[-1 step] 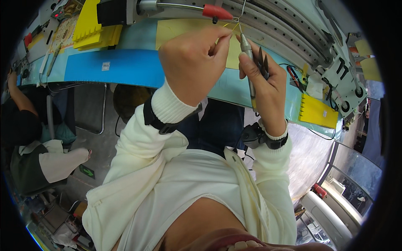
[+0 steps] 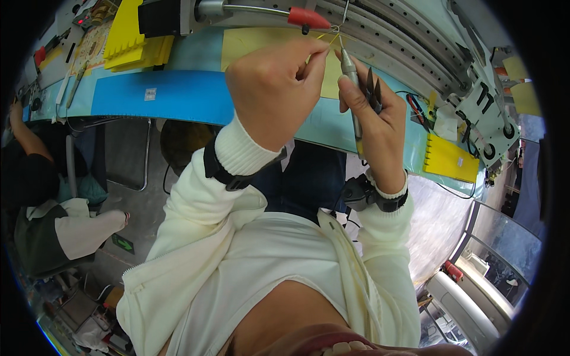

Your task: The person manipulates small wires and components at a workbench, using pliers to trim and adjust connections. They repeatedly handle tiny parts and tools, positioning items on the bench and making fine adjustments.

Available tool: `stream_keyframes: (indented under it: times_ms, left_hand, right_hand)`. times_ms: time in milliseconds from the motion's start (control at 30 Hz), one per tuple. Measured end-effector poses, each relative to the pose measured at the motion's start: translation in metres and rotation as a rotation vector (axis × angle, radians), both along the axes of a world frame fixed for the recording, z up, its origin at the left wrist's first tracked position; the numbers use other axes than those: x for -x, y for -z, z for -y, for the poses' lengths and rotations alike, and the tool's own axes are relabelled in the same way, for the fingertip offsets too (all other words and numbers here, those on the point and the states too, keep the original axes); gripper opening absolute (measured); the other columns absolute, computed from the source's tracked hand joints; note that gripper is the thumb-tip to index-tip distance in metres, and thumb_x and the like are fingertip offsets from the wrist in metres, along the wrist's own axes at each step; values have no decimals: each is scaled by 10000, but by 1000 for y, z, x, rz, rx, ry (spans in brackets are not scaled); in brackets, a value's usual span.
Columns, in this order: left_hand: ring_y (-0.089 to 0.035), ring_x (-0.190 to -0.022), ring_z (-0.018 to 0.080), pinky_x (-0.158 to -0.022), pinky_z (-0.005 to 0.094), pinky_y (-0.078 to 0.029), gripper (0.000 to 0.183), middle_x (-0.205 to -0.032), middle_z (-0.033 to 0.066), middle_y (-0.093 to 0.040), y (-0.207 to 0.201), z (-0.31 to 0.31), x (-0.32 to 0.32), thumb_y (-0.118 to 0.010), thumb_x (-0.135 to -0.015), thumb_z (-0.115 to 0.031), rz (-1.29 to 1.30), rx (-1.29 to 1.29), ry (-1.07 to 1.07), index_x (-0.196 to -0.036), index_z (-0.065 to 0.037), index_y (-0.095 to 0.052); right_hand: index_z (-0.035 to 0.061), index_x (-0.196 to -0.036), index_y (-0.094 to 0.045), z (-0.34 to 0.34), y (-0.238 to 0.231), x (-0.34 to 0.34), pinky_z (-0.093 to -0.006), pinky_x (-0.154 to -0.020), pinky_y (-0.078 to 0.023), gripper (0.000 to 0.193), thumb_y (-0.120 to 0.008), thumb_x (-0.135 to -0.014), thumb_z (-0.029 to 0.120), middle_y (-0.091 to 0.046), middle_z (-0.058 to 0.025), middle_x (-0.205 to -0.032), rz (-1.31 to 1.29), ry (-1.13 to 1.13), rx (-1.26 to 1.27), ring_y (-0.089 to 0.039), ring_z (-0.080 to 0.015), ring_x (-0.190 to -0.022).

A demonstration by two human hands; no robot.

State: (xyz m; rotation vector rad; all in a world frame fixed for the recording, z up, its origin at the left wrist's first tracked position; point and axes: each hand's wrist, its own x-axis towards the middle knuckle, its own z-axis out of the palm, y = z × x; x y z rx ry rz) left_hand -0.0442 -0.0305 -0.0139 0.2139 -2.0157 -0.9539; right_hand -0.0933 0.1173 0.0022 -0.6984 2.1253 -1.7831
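Note:
My left hand (image 2: 276,86) is closed, with thumb and fingertips pinched on a thin yellow strand (image 2: 323,35). That strand runs up to a small wire loop just beyond the tip of a red cone-shaped piece (image 2: 307,17) on a metal rod. Close on the right, my right hand (image 2: 380,118) grips a slim silver pen-like tool (image 2: 349,66), its fine tip pointing up toward the loop. Dark pointed blades (image 2: 373,89), like those of small snips, stick out between the fingers of that same hand; their handles are hidden in the palm.
A metal rail machine (image 2: 404,44) spans the far side of the bench. On the bench lie a blue sheet (image 2: 190,95), yellow notched boards (image 2: 139,50), another yellow board (image 2: 449,157) and red-handled pliers (image 2: 414,104). At far left a person's arm (image 2: 29,136) reaches the bench.

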Motion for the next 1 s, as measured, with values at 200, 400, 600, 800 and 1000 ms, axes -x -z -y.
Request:
stream_keyframes:
  times_ms: [200, 400, 600, 800, 1000]
  left_hand:
    - [-479, -447, 63, -443, 230, -356, 109, -508, 15, -536, 1, 0, 2, -774, -794, -23, -42, 15, 3, -892, -72, -775]
    - [-487, -443, 70, -441, 235, -362, 102, -507, 19, -545, -1, -1, 2, -770, -795, -25, -42, 14, -4, -885, -72, -774]
    - [-481, -439, 71, -441, 236, -360, 87, -504, 19, -541, -1, -1, 3, -777, -796, -38, -29, 17, -7, -876, -73, -773]
    - [-465, -440, 65, -440, 234, -350, 82, -496, 15, -520, -2, -3, 3, -778, -799, -36, -17, 7, -7, -875, -66, -771]
    - [-467, -460, 45, -453, 224, -355, 113, -508, 4, -532, -2, -1, 1, -781, -810, -28, 53, -19, 10, -921, -50, -771]
  right_hand:
    - [21, -1324, -636, 1, -4, 0, -231, -642, -424, 425, -696, -952, 217, -573, 10, -750, -6, 14, -28, -498, -79, -688]
    - [20, -1331, -631, 0, -4, -3, -230, -638, -425, 427, -696, -952, 205, -572, 16, -758, 6, 21, -20, -499, -78, -690]
    - [17, -1330, -629, -2, -2, -3, -223, -638, -418, 424, -696, -954, 200, -567, 19, -758, -6, 27, 14, -491, -70, -693]
    - [12, -1325, -630, 1, 4, 2, -223, -636, -417, 421, -696, -953, 198, -574, 21, -764, -24, 10, -3, -490, -67, -694]
    - [18, -1326, -632, -8, -2, -2, -225, -643, -427, 426, -704, -954, 212, -586, 23, -783, -25, 17, 11, -501, -68, -700]
